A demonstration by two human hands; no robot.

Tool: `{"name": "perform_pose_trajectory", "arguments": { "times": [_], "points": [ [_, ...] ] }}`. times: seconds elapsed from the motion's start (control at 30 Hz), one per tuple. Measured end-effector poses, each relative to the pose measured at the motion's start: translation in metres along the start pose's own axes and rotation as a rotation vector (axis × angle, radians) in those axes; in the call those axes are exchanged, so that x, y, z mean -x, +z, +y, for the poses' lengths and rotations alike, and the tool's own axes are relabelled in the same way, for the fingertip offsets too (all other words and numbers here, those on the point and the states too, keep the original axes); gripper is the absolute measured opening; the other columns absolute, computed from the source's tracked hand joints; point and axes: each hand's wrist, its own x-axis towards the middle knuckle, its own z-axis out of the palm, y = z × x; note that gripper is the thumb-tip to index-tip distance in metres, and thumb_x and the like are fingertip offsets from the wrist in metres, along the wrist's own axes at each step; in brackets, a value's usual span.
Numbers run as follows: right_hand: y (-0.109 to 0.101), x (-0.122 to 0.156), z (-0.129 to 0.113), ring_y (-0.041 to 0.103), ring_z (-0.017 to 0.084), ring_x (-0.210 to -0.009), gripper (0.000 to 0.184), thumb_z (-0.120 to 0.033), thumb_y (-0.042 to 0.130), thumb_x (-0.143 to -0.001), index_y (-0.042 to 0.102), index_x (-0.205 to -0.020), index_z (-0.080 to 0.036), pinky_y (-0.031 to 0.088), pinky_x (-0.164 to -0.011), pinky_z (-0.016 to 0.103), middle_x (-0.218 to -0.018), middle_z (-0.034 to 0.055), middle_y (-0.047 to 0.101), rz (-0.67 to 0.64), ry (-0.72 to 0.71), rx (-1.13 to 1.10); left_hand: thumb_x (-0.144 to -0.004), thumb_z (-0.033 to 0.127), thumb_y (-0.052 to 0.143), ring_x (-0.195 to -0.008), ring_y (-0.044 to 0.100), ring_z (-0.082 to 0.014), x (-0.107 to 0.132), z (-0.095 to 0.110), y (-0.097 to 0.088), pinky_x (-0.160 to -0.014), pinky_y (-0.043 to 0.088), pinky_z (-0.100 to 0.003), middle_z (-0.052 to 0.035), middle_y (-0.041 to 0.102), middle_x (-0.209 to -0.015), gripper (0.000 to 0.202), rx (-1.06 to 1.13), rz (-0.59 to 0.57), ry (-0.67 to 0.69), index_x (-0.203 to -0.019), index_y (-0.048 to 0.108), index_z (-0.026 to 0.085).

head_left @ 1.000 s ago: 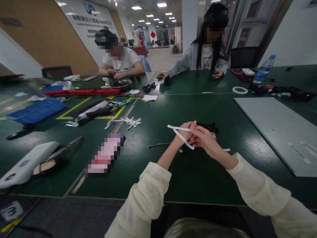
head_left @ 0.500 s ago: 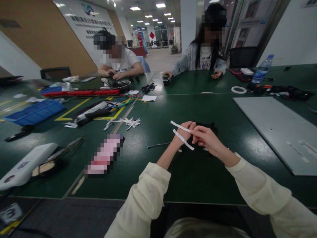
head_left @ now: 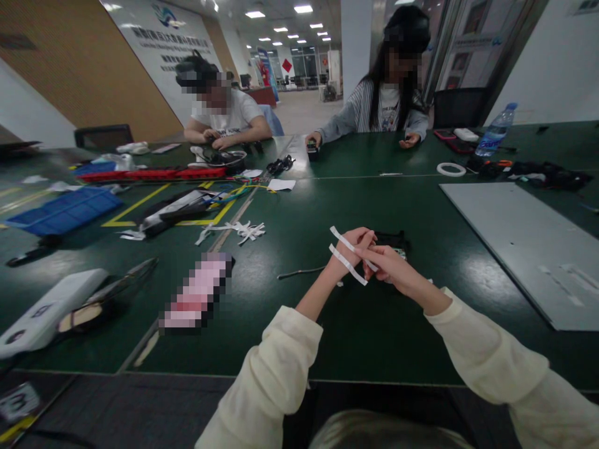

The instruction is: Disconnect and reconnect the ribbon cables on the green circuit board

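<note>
My left hand (head_left: 354,239) is held over the table with its back up. Two white tape strips (head_left: 347,264) lie across the back of that hand and its wrist, their ends sticking out past the skin. The left fingers look curled, and what they hold, if anything, is hidden. My right hand (head_left: 392,264) crosses over from the right, its fingers closed on the farther strip against the back of my left hand. Just behind both hands is a black device (head_left: 397,239), partly covered by them. A thin dark rod (head_left: 299,272) lies left of my wrist.
Crumpled white strips (head_left: 250,231) and a phone (head_left: 199,292) lie to the left, near a white device (head_left: 51,312) and a blue basket (head_left: 65,211). A grey panel (head_left: 524,249), a tape roll (head_left: 452,169) and a bottle (head_left: 496,132) are at right. Two people sit opposite.
My right fingers have slid a little along the farther strip, which now lies closer to the back of my left hand. Its far end has shifted slightly right.
</note>
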Motion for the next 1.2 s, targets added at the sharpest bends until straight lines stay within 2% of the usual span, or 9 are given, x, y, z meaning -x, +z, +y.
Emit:
{"name": "perform_pose_trajectory", "arguments": {
  "times": [0.13, 0.27, 0.33, 0.43, 0.6, 0.67, 0.87, 1.03, 1.2],
  "points": [
    [-0.005, 0.002, -0.003, 0.053, 0.009, -0.055, 0.043, -0.06, 0.059, -0.076, 0.059, -0.083, -0.018, 0.026, -0.042, 0.019, -0.068, 0.0009, 0.062, -0.03, -0.007, 0.09, -0.088, 0.035, 0.045, -0.063, 0.056, -0.0122, -0.001, -0.001, 0.001, -0.056, 0.042, -0.022, -0.0018, 0.06, -0.071, 0.028, 0.047, -0.026, -0.039, -0.087, 0.063, 0.013],
    [-0.022, 0.004, -0.013, 0.061, 0.015, -0.077, 0.049, -0.064, 0.047, -0.082, 0.062, -0.096, -0.019, 0.04, -0.056, 0.024, -0.09, 0.006, 0.068, -0.038, -0.041, 0.239, -0.086, 0.035, 0.049, -0.063, 0.057, -0.0123, -0.003, -0.005, 0.0, -0.058, 0.044, -0.023, -0.0024, 0.062, -0.074, 0.026, 0.137, -0.051, -0.01, -0.09, 0.063, 0.013],
    [-0.039, 0.005, -0.018, 0.062, 0.017, -0.082, 0.047, -0.061, 0.046, -0.083, 0.063, -0.095, -0.02, 0.043, -0.064, 0.027, -0.093, 0.006, 0.068, 0.02, -0.109, 0.382, -0.083, 0.031, 0.054, -0.071, 0.059, -0.0132, -0.005, -0.008, -0.002, -0.064, 0.046, -0.024, -0.0036, 0.064, -0.079, 0.021, 0.153, -0.007, -0.009, -0.088, 0.064, 0.013],
    [-0.07, 0.007, -0.022, 0.062, 0.019, -0.077, 0.039, -0.056, 0.051, -0.082, 0.067, -0.086, -0.02, 0.044, -0.069, 0.031, -0.083, 0.0047, 0.068, 0.085, -0.169, 0.672, -0.081, 0.028, 0.058, -0.08, 0.061, -0.015, -0.005, -0.009, -0.005, -0.068, 0.046, -0.025, -0.0053, 0.066, -0.085, 0.017, 0.209, 0.044, -0.114, -0.088, 0.065, 0.014],
    [-0.115, 0.015, -0.021, 0.063, 0.021, -0.082, 0.031, -0.048, 0.056, -0.078, 0.071, -0.087, -0.022, 0.045, -0.072, 0.032, -0.088, 0.0036, 0.07, 0.088, -0.113, 0.896, -0.08, 0.026, 0.059, -0.085, 0.062, -0.016, -0.003, -0.004, -0.01, -0.071, 0.047, -0.027, -0.0066, 0.067, -0.089, 0.016, 0.335, 0.025, -0.209, -0.09, 0.065, 0.014],
    [-0.124, 0.019, -0.02, 0.063, 0.021, -0.082, 0.032, -0.05, 0.057, -0.077, 0.072, -0.088, -0.024, 0.045, -0.072, 0.032, -0.09, 0.0029, 0.07, 0.021, -0.065, 0.948, -0.081, 0.025, 0.059, -0.086, 0.062, -0.0161, -0.002, -0.002, -0.01, -0.072, 0.047, -0.027, -0.0067, 0.067, -0.089, 0.015, 0.347, 0.01, -0.211, -0.089, 0.065, 0.014],
    [-0.125, 0.026, -0.021, 0.063, 0.022, -0.083, 0.039, -0.057, 0.058, -0.073, 0.074, -0.09, -0.026, 0.043, -0.069, 0.029, -0.09, 0.0024, 0.071, -0.276, 0.016, 1.006, -0.083, 0.021, 0.056, -0.079, 0.062, -0.0132, -0.002, -0.002, -0.008, -0.064, 0.045, -0.022, -0.0049, 0.067, -0.084, 0.013, 0.313, -0.022, -0.255, -0.089, 0.065, 0.014],
    [-0.119, 0.027, -0.021, 0.061, 0.023, -0.088, 0.043, -0.059, 0.062, -0.069, 0.074, -0.088, -0.023, 0.044, -0.072, 0.029, -0.095, 0.0049, 0.068, -0.368, 0.051, 1.033, -0.084, 0.022, 0.056, -0.081, 0.062, -0.0132, -0.002, -0.001, -0.008, -0.065, 0.046, -0.023, -0.0048, 0.067, -0.086, 0.013, 0.268, -0.049, -0.255, -0.089, 0.065, 0.015],
    [-0.117, 0.026, -0.022, 0.059, 0.021, -0.085, 0.043, -0.059, 0.062, -0.069, 0.072, -0.085, -0.021, 0.043, -0.07, 0.029, -0.091, 0.0051, 0.066, -0.383, 0.076, 1.053, -0.083, 0.022, 0.056, -0.082, 0.061, -0.0138, -0.001, -0.002, -0.007, -0.071, 0.048, -0.027, -0.0048, 0.067, -0.086, 0.013, 0.241, -0.072, -0.257, -0.089, 0.065, 0.015]
  ]
}}
